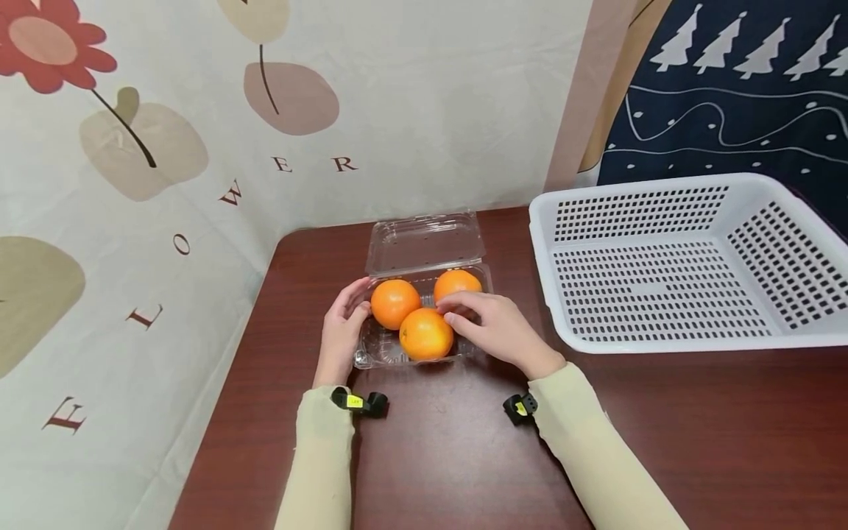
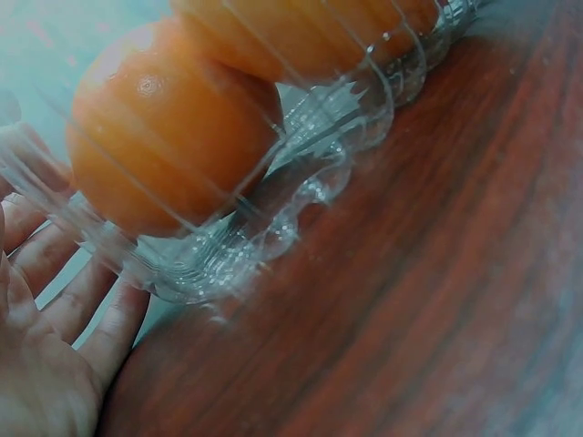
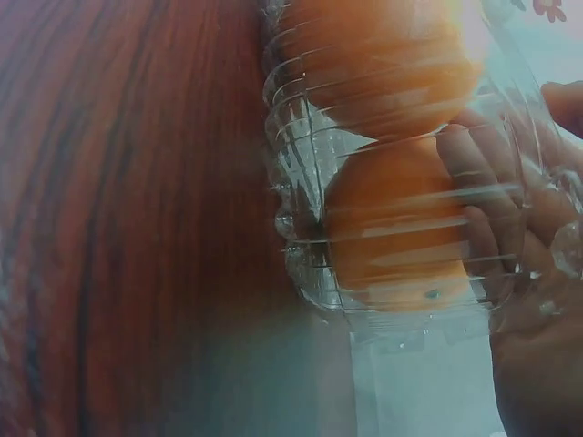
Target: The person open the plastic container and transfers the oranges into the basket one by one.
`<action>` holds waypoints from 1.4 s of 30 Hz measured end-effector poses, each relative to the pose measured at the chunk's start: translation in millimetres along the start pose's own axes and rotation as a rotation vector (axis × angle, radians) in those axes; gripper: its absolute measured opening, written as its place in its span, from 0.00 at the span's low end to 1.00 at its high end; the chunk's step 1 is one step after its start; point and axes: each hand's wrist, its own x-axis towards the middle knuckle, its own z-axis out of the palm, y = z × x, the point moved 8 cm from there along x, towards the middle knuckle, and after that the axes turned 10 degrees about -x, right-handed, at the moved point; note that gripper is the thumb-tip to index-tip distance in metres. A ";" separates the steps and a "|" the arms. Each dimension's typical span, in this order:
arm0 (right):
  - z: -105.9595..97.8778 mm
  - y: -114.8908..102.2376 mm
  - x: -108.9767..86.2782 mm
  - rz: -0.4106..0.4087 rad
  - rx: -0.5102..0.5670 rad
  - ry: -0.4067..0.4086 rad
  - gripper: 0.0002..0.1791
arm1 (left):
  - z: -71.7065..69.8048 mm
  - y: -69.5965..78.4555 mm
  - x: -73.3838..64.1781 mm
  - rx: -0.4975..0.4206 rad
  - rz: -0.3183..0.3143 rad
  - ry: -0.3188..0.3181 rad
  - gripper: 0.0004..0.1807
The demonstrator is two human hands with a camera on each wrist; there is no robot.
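Three oranges sit in an open clear plastic clamshell box: a front orange [image 1: 426,335], a left orange [image 1: 395,303] and a back right orange [image 1: 457,283]. My left hand [image 1: 341,331] holds the box's left side, thumb over the rim beside the left orange. From the left wrist, its fingers [image 2: 114,323] show against the outer wall. My right hand [image 1: 497,327] reaches over the right rim, fingertips at the back right orange and thumb near the front orange. The right fingers [image 3: 478,159] show through the plastic, slightly bent, with a gap to the thumb.
The box's hinged lid [image 1: 425,241] lies back toward the patterned cloth [image 1: 424,110] behind the table. A white perforated basket [image 1: 662,344] stands to the right on the dark red-brown table [image 1: 437,449]. Each wrist wears a black strap with a small camera.
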 end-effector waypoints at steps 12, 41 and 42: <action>2.5 -7.2 0.9 -0.045 -0.159 0.015 0.15 | 4.7 13.4 -3.6 -0.009 -0.018 0.000 0.21; 15.2 -17.2 0.3 -0.143 -0.343 -0.077 0.23 | 7.6 15.8 -7.1 0.013 -0.040 -0.003 0.20; 16.2 -17.2 0.0 -0.143 -0.348 -0.086 0.24 | 7.3 15.7 -7.4 0.017 -0.043 0.000 0.20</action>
